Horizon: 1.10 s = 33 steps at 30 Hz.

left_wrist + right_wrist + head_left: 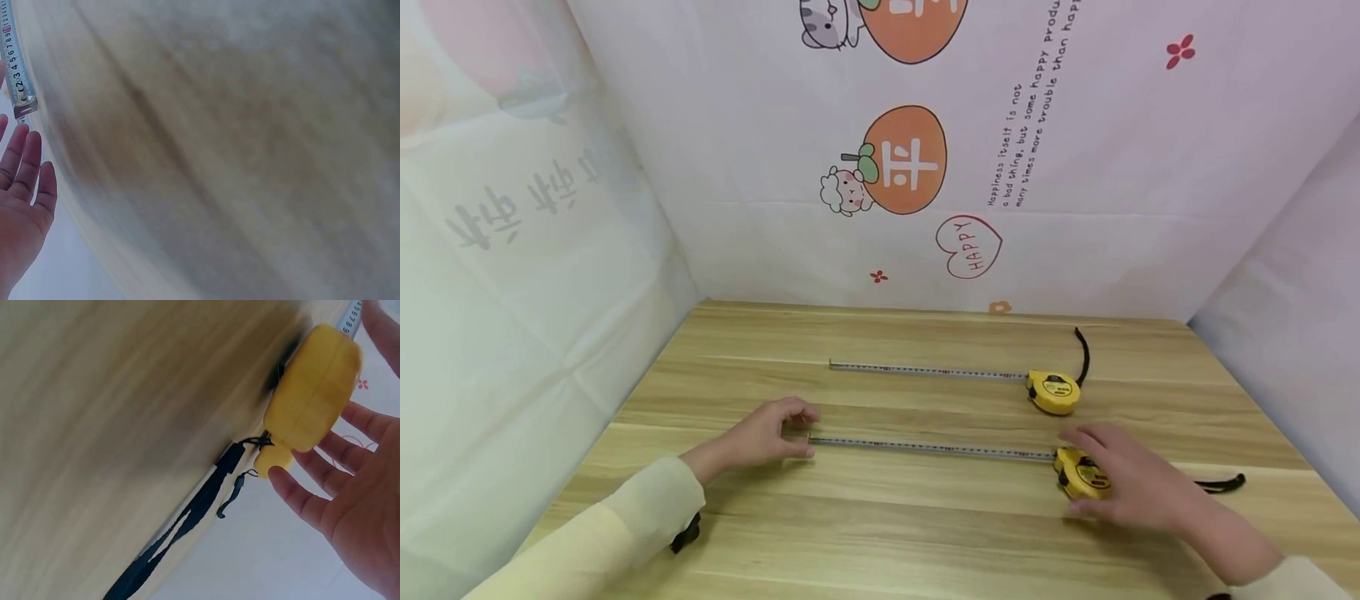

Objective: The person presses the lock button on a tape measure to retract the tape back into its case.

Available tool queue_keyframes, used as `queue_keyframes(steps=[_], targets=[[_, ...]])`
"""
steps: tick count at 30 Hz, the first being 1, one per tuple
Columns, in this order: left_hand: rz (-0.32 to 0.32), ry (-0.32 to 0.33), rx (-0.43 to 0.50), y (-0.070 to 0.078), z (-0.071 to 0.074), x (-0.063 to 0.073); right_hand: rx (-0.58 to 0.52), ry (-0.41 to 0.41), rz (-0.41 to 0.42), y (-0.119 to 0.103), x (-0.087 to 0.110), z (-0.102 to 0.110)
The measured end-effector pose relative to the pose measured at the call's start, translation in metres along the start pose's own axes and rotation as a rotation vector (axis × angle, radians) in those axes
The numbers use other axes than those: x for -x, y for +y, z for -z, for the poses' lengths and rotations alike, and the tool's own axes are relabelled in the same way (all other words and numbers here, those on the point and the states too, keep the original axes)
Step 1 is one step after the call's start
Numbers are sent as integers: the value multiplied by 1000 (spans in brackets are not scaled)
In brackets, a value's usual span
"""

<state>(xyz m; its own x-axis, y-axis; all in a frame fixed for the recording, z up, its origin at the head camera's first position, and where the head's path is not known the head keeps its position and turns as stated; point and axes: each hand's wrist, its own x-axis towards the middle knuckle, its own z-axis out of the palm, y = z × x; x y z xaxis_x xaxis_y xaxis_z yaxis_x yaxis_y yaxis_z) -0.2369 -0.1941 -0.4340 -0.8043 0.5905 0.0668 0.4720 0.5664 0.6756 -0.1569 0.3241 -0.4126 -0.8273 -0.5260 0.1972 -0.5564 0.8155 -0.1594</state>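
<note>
One right hand (1138, 479), one left hand (766, 433), both spread wide, two tape measures (1054, 395) (1081, 478)

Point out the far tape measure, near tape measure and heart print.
Far tape measure (1054, 392), head view: face of yellow case.
Near tape measure (1082, 476), head view: visible yellow case.
Heart print (969, 247), head view: lettering.

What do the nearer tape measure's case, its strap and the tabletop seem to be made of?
Case: probably plastic, smooth yellow; a seam shows. Strap: likely woven fabric, dull black, flat and curving. Tabletop: wood or printed laminate, smooth, streaked with grain.
</note>
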Motion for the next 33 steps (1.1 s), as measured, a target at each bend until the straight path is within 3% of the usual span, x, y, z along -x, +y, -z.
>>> queue_keyframes(steps=[9, 17, 33], targets=[[-28, 3, 26, -8, -4, -1, 18, -42, -16, -3, 3, -5], [-34, -4, 72, -9, -7, -2, 47, -31, -25, -2, 4, -12], [-4, 30, -9, -7, -8, -7, 6, -110, -127, -3, 2, -12]])
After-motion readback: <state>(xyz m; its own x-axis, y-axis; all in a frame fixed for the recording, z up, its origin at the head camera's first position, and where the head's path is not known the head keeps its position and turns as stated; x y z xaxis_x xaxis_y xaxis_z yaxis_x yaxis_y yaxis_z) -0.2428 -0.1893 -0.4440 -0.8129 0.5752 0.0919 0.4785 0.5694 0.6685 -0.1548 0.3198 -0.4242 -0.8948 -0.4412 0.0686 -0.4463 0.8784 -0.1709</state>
